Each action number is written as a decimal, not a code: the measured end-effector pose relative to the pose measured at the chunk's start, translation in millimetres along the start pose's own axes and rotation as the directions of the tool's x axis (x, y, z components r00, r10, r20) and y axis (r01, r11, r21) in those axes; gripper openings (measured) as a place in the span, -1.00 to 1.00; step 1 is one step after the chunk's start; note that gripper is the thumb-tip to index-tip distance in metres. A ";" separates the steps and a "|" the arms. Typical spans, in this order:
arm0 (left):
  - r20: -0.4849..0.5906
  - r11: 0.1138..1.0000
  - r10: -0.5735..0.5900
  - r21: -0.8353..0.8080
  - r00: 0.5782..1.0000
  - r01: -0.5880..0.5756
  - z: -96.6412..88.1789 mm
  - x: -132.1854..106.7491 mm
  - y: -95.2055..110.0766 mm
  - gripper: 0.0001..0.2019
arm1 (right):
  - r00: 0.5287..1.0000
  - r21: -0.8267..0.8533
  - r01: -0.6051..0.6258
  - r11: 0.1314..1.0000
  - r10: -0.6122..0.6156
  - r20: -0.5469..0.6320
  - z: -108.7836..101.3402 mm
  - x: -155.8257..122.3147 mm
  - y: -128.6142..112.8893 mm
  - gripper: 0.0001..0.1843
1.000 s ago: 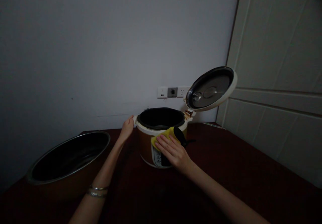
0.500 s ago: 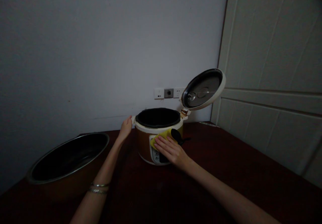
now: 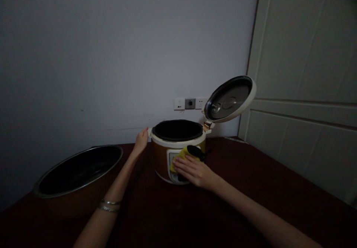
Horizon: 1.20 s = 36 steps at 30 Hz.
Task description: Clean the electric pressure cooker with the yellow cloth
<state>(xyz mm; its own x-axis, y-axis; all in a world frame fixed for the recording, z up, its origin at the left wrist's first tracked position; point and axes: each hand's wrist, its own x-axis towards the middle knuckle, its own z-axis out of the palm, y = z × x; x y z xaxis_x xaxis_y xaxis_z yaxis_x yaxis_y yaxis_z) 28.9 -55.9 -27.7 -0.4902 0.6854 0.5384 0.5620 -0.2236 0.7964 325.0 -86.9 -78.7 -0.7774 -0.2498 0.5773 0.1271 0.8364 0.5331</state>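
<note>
An orange and white rice cooker (image 3: 163,158) stands on the dark red table (image 3: 173,211), its lid (image 3: 230,99) swung up to the right and its dark inner pot (image 3: 177,129) showing. My left hand (image 3: 141,141) grips the cooker's left rim, fingers curled. My right hand (image 3: 193,170) lies flat on a yellow cloth (image 3: 180,154), pressing it against the cooker's front control panel. A black part of the cooker or cloth shows just above my fingers.
A large metal basin (image 3: 78,171) sits on the table at the left. Behind the cooker is a white wall with a row of sockets (image 3: 191,103). A white panelled door (image 3: 304,92) stands at the right.
My right hand has slid the yellow cloth down and slightly right across the cooker's front. My left hand stays on the rim.
</note>
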 end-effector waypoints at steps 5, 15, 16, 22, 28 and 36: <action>-0.026 1.000 -0.002 0.002 1.000 0.002 2.7 0.6 -3.2 -0.55 | 0.989 -0.069 -0.091 0.993 0.082 -0.120 -8.7 31.1 10.5 -0.62; -0.055 1.000 -0.002 -0.004 0.998 0.002 5.1 -1.2 -6.0 -0.55 | 0.993 0.106 0.037 0.994 -0.048 0.107 20.4 -21.2 -31.4 -0.63; -0.061 1.000 0.001 -0.003 0.998 -0.001 5.4 -1.2 -5.9 -0.55 | 0.992 0.121 0.041 0.992 -0.055 0.115 21.2 -23.9 -32.3 -0.63; -0.072 1.000 0.028 0.010 0.997 -0.028 6.2 -2.2 -6.8 -0.55 | 0.997 0.040 0.071 0.997 -0.069 -0.039 4.8 10.0 -2.0 -0.64; -0.067 0.999 0.046 0.023 0.997 -0.045 4.9 -3.5 -6.7 -0.54 | 0.991 -0.104 0.029 0.994 -0.042 -0.127 -1.9 42.2 9.1 -0.64; -0.059 0.999 0.037 0.027 0.998 -0.035 4.8 -3.8 -6.1 -0.54 | 0.995 0.118 0.026 0.993 -0.036 0.090 31.4 -19.9 -37.5 -0.60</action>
<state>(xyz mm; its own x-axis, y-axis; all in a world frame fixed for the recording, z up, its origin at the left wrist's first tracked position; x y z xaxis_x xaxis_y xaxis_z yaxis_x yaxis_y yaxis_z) 30.5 -53.8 -35.9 -0.5079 0.6342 0.5829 0.5969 -0.2288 0.7690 316.4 -98.0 -129.6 -0.8337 -0.2352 0.4996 0.0334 0.8816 0.4708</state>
